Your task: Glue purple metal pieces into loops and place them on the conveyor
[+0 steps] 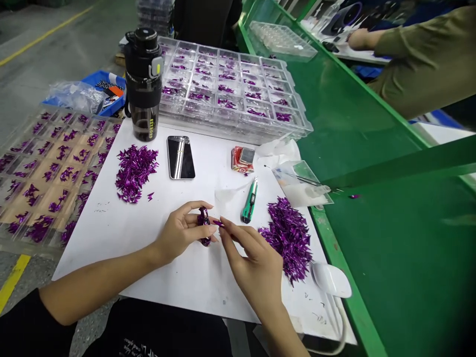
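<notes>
Between the thumb and fingers of my left hand (pixel 182 228) is a shiny dark purple curved piece (pixel 204 226), held upright above the white tabletop. My right hand (pixel 253 258) pinches a small pointed purple piece (pixel 218 223) by its end, close beside the curved piece; I cannot tell whether the two touch. To the right of my right hand lies a large pile of pointed metallic purple pieces (pixel 290 238). A smaller pile of similar pieces (pixel 136 171) sits at the back left, with a loose one near it.
A green utility knife (pixel 250 201), a phone (pixel 181 157), a red packet (pixel 238 159) and a dark bottle (pixel 144 84) are on the table (pixel 186 282). Behind stand stacked clear compartment trays (pixel 230 116). A white mouse-shaped device (pixel 331 279) sits right, beside a green conveyor (pixel 409 238). Another person's arm (pixel 409 42) is beyond.
</notes>
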A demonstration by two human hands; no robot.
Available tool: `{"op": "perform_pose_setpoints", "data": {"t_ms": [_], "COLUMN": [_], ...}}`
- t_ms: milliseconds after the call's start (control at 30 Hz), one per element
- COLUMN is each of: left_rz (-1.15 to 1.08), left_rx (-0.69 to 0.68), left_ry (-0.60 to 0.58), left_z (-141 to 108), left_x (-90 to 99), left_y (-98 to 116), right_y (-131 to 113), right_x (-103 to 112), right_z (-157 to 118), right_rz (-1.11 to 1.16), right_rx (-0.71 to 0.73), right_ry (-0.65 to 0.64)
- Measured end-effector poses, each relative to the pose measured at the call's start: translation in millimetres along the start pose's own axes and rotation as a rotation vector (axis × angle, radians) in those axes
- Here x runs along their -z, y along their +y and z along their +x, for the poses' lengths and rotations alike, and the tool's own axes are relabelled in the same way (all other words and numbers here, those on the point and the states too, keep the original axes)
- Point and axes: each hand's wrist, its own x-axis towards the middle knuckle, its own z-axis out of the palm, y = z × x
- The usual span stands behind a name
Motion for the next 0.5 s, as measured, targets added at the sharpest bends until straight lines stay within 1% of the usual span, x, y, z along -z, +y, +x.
{"op": "perform_pose_setpoints", "data": {"t_ms": [67, 100, 133, 167, 200, 233, 267, 333, 367, 400, 433, 467, 500], "left_rz": [0.002, 0.003, 0.006, 0.013, 0.030, 0.057, 0.094, 0.184, 0.222, 0.249, 0.265, 0.272, 0.276], "left_rx": [0.009, 0.013, 0.017, 0.015, 0.004, -0.018, -0.046, -0.111, -0.138, -0.157, -0.170, -0.181, -0.191], "left_ry": [0.010, 0.013, 0.012, 0.011, 0.017, 0.032, 0.053, 0.096, 0.106, 0.106, 0.100, 0.093, 0.087], "left_z": [0.8, 1.0, 1.0, 0.8, 0.4, -0.2, -0.9, -2.5, -3.2, -3.7, -4.1, -4.3, -4.3], "left_x": [0.3, 0.3, 0.3, 0.1, -0.2, -0.6, -1.1, -2.3, -2.7, -3.0, -3.0, -2.7, -2.3], "left_y": [0.3, 0.4, 0.1, -0.6, -1.9, -3.8, -6.2, -11.6, -14.2, -16.5, -18.2, -19.4, -20.3], "right_y": [4.3, 6.9, 9.3, 11.3, 12.4, 12.4, 11.0, 4.2, -0.9, -6.6, -12.4, -17.9, -22.6], "right_x": [-2.8, -2.9, -2.3, -1.2, 0.3, 2.1, 3.8, 6.0, 6.1, 5.4, 3.8, 1.6, -1.0], "right_z": [0.8, 1.3, 1.8, 2.2, 2.4, 2.6, 2.8, 3.0, 3.1, 3.3, 3.5, 3.6, 3.6], "right_rz": [-0.135, -0.172, -0.190, -0.192, -0.180, -0.149, -0.094, 0.081, 0.188, 0.288, 0.369, 0.423, 0.453], "right_rx": [0.201, 0.283, 0.337, 0.353, 0.324, 0.252, 0.137, -0.164, -0.306, -0.419, -0.494, -0.531, -0.538], "right_ry": [0.021, 0.004, -0.022, -0.046, -0.052, -0.036, -0.009, 0.035, 0.033, 0.015, -0.005, -0.019, -0.023]}}
